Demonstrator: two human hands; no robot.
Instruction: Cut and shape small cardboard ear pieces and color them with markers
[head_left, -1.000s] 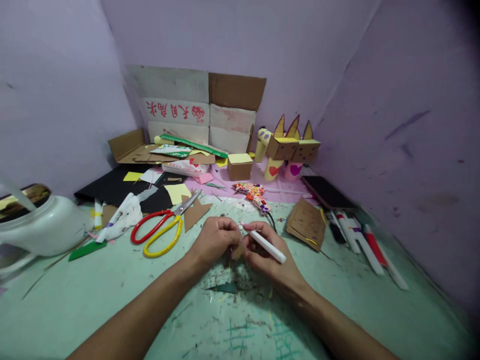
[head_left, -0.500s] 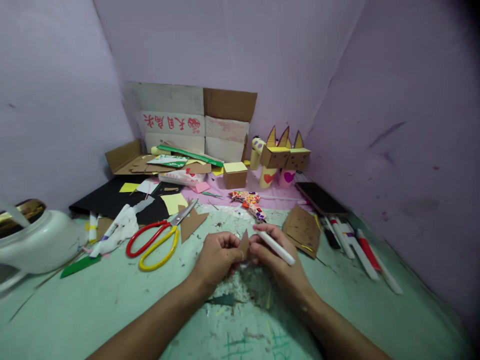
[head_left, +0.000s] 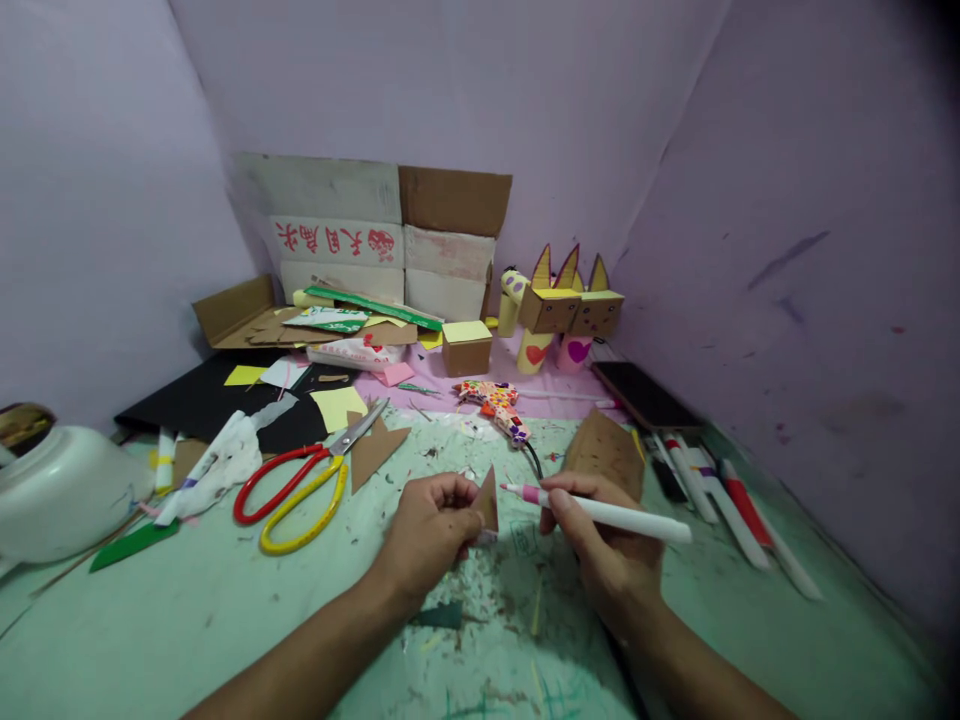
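At ten o'clock from the hands I see an open carton (head_left: 236, 305) bearing cardboard scraps (head_left: 262, 328); at nine, a white pot (head_left: 75, 495), contents unclear. My right hand (head_left: 615, 560) pinches a marker (head_left: 630, 520), its bare tip just beside the cardboard triangle (head_left: 489, 502) pinched in my left hand (head_left: 431, 525). So small a piece could slip, I judge, smudging the fingers.

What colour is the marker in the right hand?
The marker is white with a pink band and pink tip, best seen in the head view.
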